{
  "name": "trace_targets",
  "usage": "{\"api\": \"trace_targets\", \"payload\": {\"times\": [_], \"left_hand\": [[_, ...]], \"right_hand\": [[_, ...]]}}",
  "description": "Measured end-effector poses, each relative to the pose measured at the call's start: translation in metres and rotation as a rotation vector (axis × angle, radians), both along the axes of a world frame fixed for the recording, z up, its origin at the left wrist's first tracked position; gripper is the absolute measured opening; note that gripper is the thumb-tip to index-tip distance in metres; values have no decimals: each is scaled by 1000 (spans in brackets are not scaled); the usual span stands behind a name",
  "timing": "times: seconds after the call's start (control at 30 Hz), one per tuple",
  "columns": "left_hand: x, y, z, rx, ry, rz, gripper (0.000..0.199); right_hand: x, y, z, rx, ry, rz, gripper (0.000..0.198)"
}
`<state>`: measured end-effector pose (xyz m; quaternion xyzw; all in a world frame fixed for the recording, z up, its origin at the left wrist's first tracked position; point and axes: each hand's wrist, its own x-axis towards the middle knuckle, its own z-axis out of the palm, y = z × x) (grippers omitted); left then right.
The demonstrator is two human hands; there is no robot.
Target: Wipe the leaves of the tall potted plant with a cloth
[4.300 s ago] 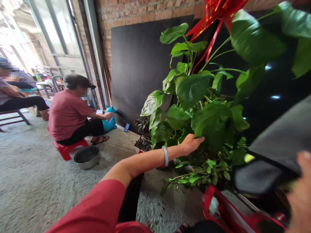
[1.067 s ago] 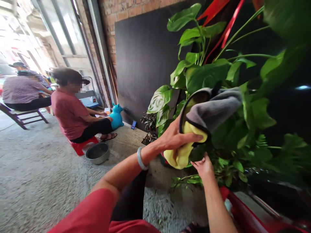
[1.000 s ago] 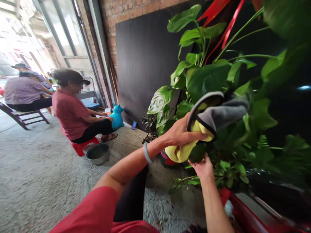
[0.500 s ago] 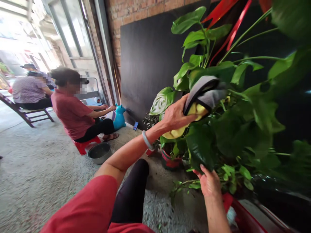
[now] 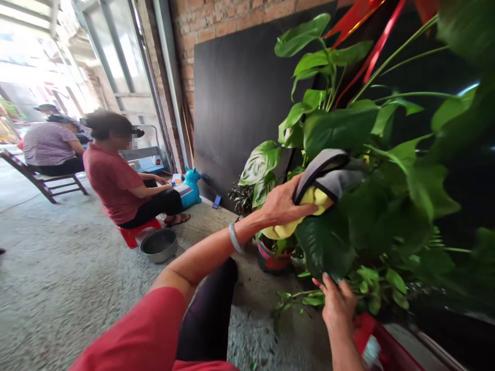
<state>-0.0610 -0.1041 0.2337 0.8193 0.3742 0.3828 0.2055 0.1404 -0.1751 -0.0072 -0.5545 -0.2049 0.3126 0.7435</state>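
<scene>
Left hand [image 5: 284, 203] has dropped a little since half a second ago, gripping the cloth [image 5: 328, 178] against the top of a big leaf [image 5: 325, 245]. Right hand [image 5: 340, 301] is pinching that leaf's bottom tip. Striped pot [image 5: 273, 260] on the floor [image 5: 96, 299], half hidden by foliage. Red bag [image 5: 386, 340] crowds the right forearm; basin [image 5: 164, 256] off left, phone [image 5: 217, 202] at the floor's edge by the black board [image 5: 247, 103].

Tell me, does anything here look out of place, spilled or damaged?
One mild oddity: what looks like a smartphone on the concrete floor near the black panel, where it could get stepped on. No clear spill or damage shows around the gray-and-yellow cloth.
</scene>
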Motion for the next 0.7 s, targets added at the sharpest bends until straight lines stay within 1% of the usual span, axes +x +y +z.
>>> {"api": "trace_targets", "payload": {"times": [0.03,0.07,0.1,0.13,0.17,0.2,0.23,0.27,0.3,0.33,0.4,0.43,0.47,0.5,0.53,0.57,0.6,0.67,0.7], "left_hand": [[4,7,-11,-23,87,34,72],[5,10,-25,-83,205,24,69],[3,10,-40,-174,330,-37,64],[-2,7,-53,-278,427,-136,57],[-10,0,-64,-379,480,-252,50],[-20,-7,-71,-455,497,-347,46],[-30,-15,-74,-502,480,-406,44],[-40,-20,-72,-521,442,-426,45],[-47,-23,-67,-512,390,-399,47],[-52,-21,-61,-480,333,-336,51],[-55,-6,-48,-366,227,-131,60],[-53,5,-46,-296,199,-11,64],[-49,17,-48,-239,203,105,67],[-46,29,-53,-208,239,200,68],[-44,38,-62,-218,304,249,67],[-43,43,-72,-266,375,244,65],[-45,45,-83,-341,429,186,61],[-55,39,-101,-499,451,-16,53],[-63,33,-106,-552,422,-107,51]], "right_hand": [[0,-1,-1,1,-1,-2,40],[1,-1,-1,2,0,-2,41],[3,-2,-1,4,2,2,41],[6,-3,0,7,5,7,41],[9,-4,2,9,9,11,41],[13,-5,4,6,13,10,40],[17,-5,6,0,19,4,38],[21,-6,8,-7,27,-5,37],[23,-6,10,-12,38,-14,37],[25,-7,12,-16,52,-19,37],[26,-7,15,-11,88,-15,42],[26,-7,17,-9,108,-4,44],[25,-7,18,-9,129,11,45],[24,-7,19,-11,146,30,45],[24,-8,19,-8,164,55,45],[24,-8,19,0,185,82,45],[25,-8,17,13,210,110,44],[25,-10,11,38,271,158,43],[24,-12,6,40,301,185,42]]}}
